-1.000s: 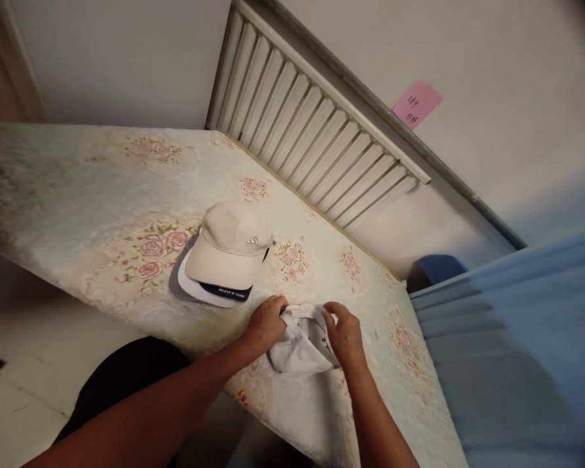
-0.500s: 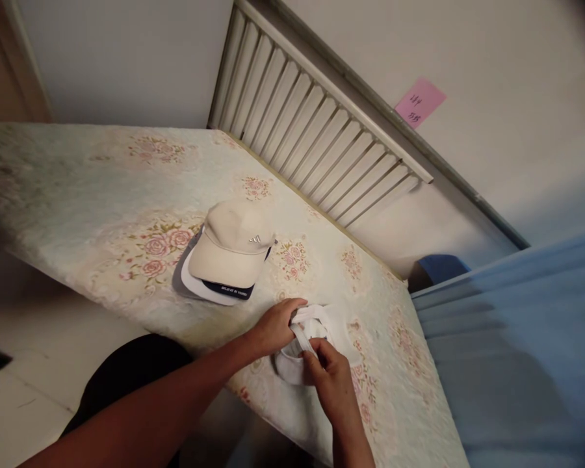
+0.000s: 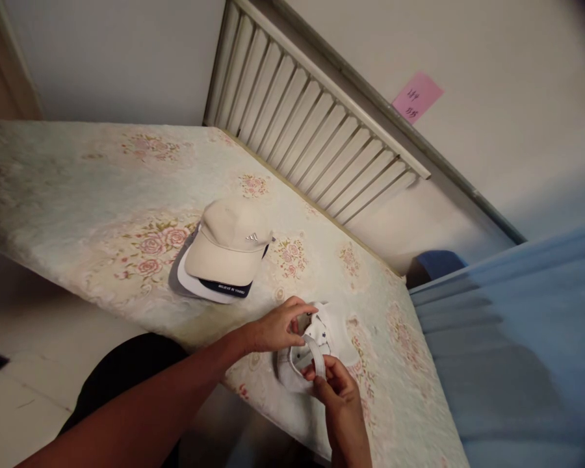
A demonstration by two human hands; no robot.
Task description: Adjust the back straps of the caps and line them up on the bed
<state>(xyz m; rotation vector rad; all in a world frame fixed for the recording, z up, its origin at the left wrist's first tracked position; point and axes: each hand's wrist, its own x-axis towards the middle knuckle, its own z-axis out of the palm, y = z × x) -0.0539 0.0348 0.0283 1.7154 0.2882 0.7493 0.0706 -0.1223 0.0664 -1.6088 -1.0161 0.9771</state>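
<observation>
Strap, pale, one: pinched between thumb and fingers of your right hand. Your left hand: thumb and forefinger parted in a curve at the edge of the white cap; whether it grips, you cannot tell. That cap lies before you on the flowered cover, its hollow facing up. Beyond your left hand, stacked caps: beige cap uppermost, navy brim with white lettering and white brim beneath. Farther out: radiator, pink note, blue curtain.
</observation>
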